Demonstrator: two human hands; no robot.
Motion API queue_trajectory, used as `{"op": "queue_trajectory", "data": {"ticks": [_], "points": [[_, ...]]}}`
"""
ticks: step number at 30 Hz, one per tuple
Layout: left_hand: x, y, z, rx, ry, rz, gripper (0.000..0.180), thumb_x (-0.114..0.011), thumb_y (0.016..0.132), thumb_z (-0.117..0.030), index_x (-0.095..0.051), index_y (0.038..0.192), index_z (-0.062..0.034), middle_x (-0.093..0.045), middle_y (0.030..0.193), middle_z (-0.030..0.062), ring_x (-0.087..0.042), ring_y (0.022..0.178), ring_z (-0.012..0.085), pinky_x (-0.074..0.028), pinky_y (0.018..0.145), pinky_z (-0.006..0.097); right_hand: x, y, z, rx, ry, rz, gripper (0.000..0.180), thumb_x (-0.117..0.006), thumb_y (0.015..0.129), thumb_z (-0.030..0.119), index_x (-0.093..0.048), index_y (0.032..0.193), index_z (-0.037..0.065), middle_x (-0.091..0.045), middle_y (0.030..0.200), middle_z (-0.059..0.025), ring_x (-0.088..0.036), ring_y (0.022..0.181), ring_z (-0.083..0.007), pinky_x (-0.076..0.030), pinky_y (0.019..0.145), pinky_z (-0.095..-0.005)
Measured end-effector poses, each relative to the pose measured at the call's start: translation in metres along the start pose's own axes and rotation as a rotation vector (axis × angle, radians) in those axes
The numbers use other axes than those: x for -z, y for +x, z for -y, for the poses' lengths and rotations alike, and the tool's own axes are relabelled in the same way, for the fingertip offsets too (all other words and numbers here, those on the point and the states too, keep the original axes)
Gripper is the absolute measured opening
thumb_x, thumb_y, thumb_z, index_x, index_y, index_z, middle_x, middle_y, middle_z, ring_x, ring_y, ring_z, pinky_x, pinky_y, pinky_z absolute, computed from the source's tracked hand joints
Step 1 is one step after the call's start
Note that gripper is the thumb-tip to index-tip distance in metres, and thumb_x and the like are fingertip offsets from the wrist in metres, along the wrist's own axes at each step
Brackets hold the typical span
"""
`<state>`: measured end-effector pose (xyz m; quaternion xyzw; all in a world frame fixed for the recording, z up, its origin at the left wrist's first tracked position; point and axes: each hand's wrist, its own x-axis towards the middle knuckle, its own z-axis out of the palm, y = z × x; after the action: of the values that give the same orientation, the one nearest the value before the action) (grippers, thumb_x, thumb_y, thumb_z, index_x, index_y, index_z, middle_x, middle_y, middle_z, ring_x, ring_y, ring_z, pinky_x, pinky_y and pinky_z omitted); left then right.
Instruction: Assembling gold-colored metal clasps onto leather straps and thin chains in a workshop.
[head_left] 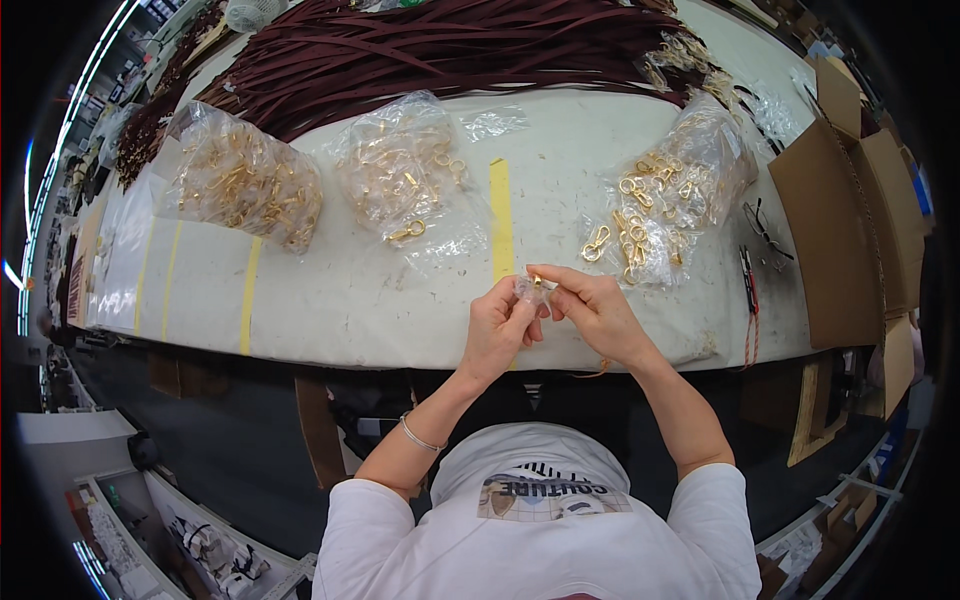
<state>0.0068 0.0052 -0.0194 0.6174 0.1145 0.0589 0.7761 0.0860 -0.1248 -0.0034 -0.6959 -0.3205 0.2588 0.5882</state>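
Note:
Close together over the table's near edge, both hands are closed around one small piece. My left hand [497, 325] pinches a crumpled bit of clear plastic wrapping [524, 289]. Thumb and forefinger of my right hand [597, 308] grip a small gold metal piece [537, 281] at that wrapping; fingers and plastic hide most of its shape. Beyond the right hand lies a loose gold snap hook [596, 243], beside an opened clear bag of gold snap hooks [708, 165]. Another gold hook [408, 231] lies by the middle clear bag [400, 165] of wrapped gold hardware.
A third bag of gold hardware [245, 185] sits at left. Long dark red straps [450, 50] are heaped along the far side. Yellow tape strips [501, 215] mark the pale tabletop [350, 310]. Eyeglasses [765, 228], a red-handled tool [750, 282] and an open cardboard box [825, 230] are at right.

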Motion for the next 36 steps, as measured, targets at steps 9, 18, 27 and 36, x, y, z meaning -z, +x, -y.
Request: {"op": "queue_trajectory", "data": {"ticks": [9,18,27,36], "points": [[0.003,0.005,0.001,0.172,-0.18,0.038,0.012,-0.044,0.084,-0.011,-0.05,0.082,-0.0007,-0.055,0.068,0.0029,-0.047,0.046,0.0053,-0.036,0.041,0.018,-0.004,-0.003,0.009,0.317,-0.947,-0.223,0.035,-0.051,0.077,0.009,-0.05,0.111,0.01,-0.058,0.063,-0.0094,-0.057,0.056,-0.0224,-0.042,0.049,-0.0326],[0.005,0.003,0.01,0.041,0.055,0.085,0.013,-0.044,0.084,-0.01,-0.052,0.088,-0.0012,-0.056,0.069,0.0047,-0.048,0.048,0.0066,-0.037,0.042,0.019,0.012,-0.001,0.019,-0.245,-0.035,0.155,0.037,-0.042,0.08,0.002,-0.044,0.117,0.006,-0.051,0.058,0.0001,-0.044,0.054,-0.0052,-0.037,0.054,-0.0213],[0.018,0.004,-0.004,0.272,-0.458,0.268,0.021,-0.046,0.085,-0.013,-0.05,0.099,0.0022,-0.06,0.085,0.0114,-0.06,0.066,0.0152,-0.05,0.056,0.024,0.012,0.003,-0.003,-0.163,0.127,0.079,0.025,-0.047,0.077,0.003,-0.057,0.1,0.006,-0.054,0.062,-0.0012,-0.051,0.055,-0.0082,-0.042,0.053,-0.0232],[0.018,0.003,0.002,0.304,-0.332,0.085,0.018,-0.049,0.084,-0.015,-0.053,0.092,0.0009,-0.061,0.08,0.0111,-0.06,0.059,0.0156,-0.049,0.048,0.023,-0.004,-0.002,0.011,0.19,-0.816,-0.116,0.029,-0.053,0.074,0.006,-0.057,0.102,0.013,-0.059,0.067,-0.007,-0.057,0.06,-0.0228,-0.045,0.052,-0.0319]]}}
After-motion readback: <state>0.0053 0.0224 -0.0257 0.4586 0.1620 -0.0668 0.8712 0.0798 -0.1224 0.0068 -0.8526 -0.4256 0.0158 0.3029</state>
